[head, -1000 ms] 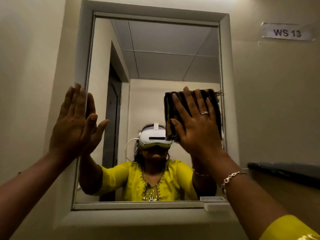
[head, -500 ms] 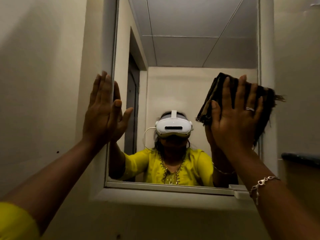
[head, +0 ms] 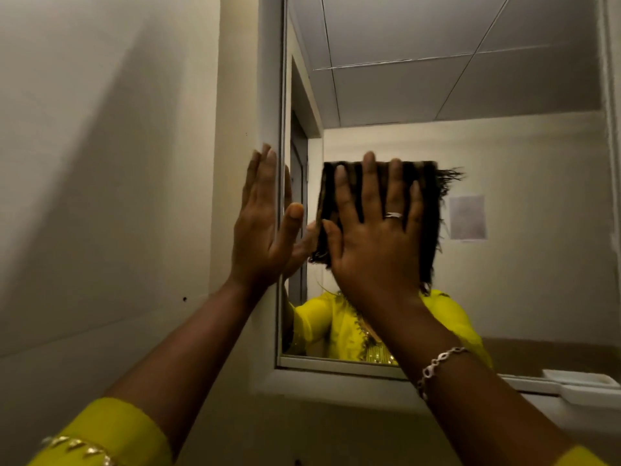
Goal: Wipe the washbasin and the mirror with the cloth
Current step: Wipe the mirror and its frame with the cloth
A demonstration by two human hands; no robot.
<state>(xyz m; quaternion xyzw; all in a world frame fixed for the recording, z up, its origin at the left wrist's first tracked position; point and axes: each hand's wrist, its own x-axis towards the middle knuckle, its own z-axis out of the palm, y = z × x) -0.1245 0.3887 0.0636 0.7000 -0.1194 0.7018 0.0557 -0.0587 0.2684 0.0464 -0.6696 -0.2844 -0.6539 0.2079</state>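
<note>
A framed wall mirror (head: 470,95) fills the upper right of the head view. A folded dark striped cloth (head: 426,210) with a frayed right edge lies flat against the glass near the mirror's left side. My right hand (head: 373,237) presses the cloth to the glass with straight, spread fingers. Flat and with straight fingers, my left hand (head: 262,227) rests on the mirror's left frame (head: 268,79), its thumb over the glass. The washbasin is out of view.
A plain cream wall (head: 117,163) runs along the left. A small white ledge or tray (head: 581,385) sits at the mirror's lower right corner. The glass reflects a person in yellow, a door and a paper on the far wall.
My right hand has slid the cloth leftward across the glass, from the mirror's right edge to near its left edge. The view has shifted right. My left hand stays on the frame.
</note>
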